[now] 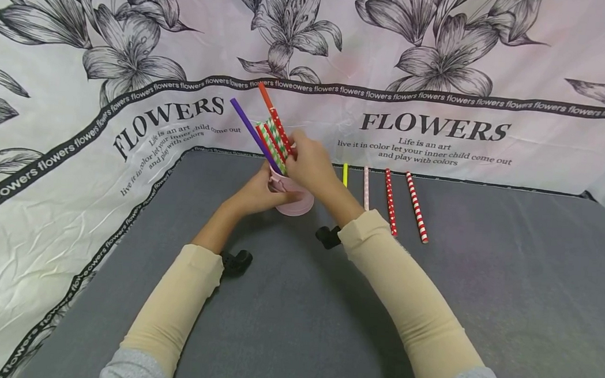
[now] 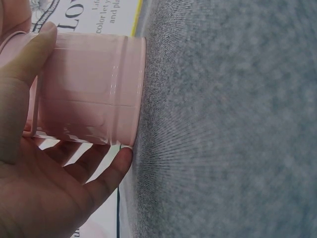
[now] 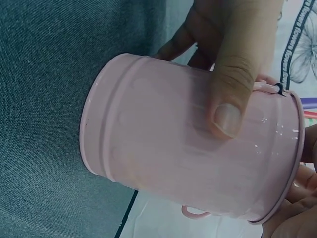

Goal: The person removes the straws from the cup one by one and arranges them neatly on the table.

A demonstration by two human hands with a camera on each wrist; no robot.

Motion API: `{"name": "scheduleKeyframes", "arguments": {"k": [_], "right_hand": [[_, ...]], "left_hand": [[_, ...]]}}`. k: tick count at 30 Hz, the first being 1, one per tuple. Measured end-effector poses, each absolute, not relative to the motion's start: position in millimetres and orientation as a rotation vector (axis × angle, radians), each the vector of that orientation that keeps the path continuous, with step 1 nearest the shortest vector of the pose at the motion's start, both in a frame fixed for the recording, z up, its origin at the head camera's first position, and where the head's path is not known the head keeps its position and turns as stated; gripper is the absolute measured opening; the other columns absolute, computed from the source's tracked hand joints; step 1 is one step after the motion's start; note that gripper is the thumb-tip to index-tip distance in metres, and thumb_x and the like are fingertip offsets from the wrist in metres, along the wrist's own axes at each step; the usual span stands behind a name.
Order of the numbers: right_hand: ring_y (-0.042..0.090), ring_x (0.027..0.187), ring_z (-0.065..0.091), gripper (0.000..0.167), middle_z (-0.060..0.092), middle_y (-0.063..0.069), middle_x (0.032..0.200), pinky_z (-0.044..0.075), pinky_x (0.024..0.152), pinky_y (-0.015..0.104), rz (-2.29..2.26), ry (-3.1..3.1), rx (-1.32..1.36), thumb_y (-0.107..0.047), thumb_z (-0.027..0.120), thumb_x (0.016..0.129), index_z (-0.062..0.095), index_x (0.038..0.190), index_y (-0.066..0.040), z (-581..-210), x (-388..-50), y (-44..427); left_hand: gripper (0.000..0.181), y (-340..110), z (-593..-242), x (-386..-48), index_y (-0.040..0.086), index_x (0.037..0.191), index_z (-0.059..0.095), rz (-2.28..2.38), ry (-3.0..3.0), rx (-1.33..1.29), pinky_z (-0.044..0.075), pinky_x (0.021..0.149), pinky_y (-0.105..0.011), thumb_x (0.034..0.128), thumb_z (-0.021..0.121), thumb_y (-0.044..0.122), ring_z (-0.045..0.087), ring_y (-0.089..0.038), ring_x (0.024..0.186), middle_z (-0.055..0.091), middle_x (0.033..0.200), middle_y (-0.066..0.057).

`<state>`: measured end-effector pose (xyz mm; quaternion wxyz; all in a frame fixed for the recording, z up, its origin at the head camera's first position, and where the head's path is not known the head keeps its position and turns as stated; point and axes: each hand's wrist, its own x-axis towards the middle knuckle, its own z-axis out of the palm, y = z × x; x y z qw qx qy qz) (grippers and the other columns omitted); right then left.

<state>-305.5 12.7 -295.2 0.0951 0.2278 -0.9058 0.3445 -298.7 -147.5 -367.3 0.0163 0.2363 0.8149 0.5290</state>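
A small pink metal bucket (image 1: 295, 205) stands on the grey table with several paper straws leaning out of it to the left. My left hand (image 1: 263, 192) holds its side, thumb across the front, as the right wrist view also shows. Above the rim, my right hand (image 1: 311, 163) pinches a red straw with white dots (image 1: 273, 112), which reaches higher than the others. Beside it lean a purple straw (image 1: 251, 129) and green-and-white straws (image 1: 261, 127). The straws' lower ends are hidden inside the bucket.
Right of the bucket lie a yellow straw (image 1: 345, 174), a pale pink straw (image 1: 367, 187), a red dotted straw (image 1: 390, 200) and a red-and-white striped straw (image 1: 417, 207). A flower-printed cloth (image 1: 307, 117) hangs behind the table (image 1: 274, 314).
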Motion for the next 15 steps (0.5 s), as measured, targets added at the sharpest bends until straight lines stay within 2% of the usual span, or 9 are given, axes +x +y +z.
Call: {"name": "scheduleKeyframes", "arguments": {"k": [6,15], "right_hand": [[0.021,0.087,0.066,0.022,0.069,0.013,0.102,0.057,0.075,0.033,1.119,-2.668,0.681,-0.008,0.063,0.097,0.06,0.118,-0.003,-293.7,-306.4,13.9],[0.02,0.074,0.062,0.036,0.067,0.008,0.093,0.053,0.061,0.033,1.335,-2.502,0.683,-0.015,0.063,0.099,0.06,0.135,-0.01,-289.0,-306.7,20.0]], "left_hand": [[0.105,-148.3,-365.4,-297.2,0.019,0.158,0.006,1.623,2.543,0.703,0.034,0.113,-0.044,0.0847,0.08,0.026,0.04,-0.019,0.135,0.029,0.155,-0.005],[0.1,-148.0,-364.0,-297.0,0.019,0.157,0.009,1.636,2.521,0.716,0.034,0.113,-0.044,0.0859,0.079,0.023,0.043,-0.021,0.133,0.036,0.15,-0.008]]}}
